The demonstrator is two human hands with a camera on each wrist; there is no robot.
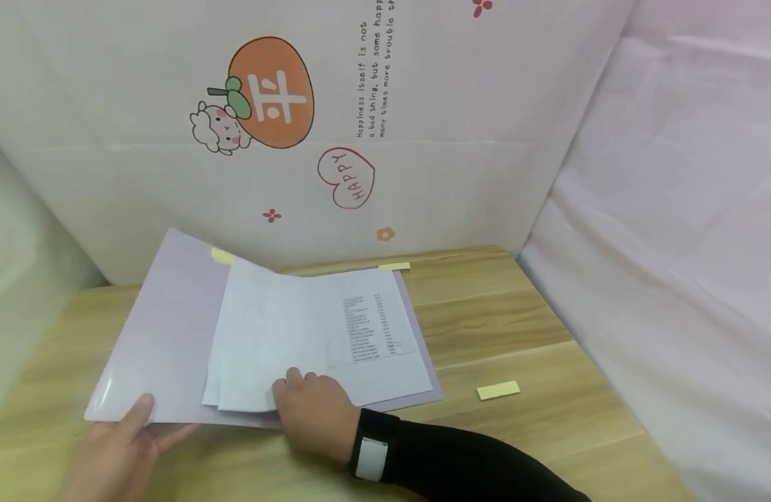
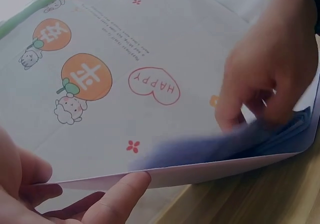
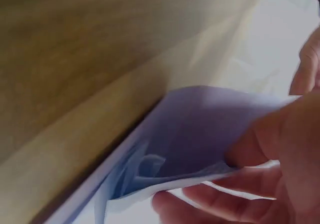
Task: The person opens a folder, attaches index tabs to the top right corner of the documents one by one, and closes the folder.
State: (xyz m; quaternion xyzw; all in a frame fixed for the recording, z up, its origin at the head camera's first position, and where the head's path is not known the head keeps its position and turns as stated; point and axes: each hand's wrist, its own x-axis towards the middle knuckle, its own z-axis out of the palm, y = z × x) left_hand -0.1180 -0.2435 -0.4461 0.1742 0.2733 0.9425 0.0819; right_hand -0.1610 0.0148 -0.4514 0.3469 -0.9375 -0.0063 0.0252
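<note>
A pale purple folder (image 1: 166,335) lies spread on the table, its left cover raised off the wood. My left hand (image 1: 118,446) grips that cover's lower edge, thumb above and fingers beneath. White sheets (image 1: 260,335) rise from the fold, and my right hand (image 1: 316,411) holds them at their bottom edge. In the right wrist view, its thumb and fingers (image 3: 247,146) pinch the sheet edges from either side. A printed page (image 1: 379,328) with a small table of text faces up on the right. Yellow sticky notes stick out at the top, one by the left cover (image 1: 222,256), another by the right page (image 1: 394,266).
A loose yellow sticky strip (image 1: 498,390) lies on the wood-grain table (image 1: 498,314) right of the folder. Behind the table hangs a white printed cloth (image 1: 436,188). Pale fabric (image 1: 674,209) closes off the right side, and more cloth (image 1: 28,230) hangs at the left.
</note>
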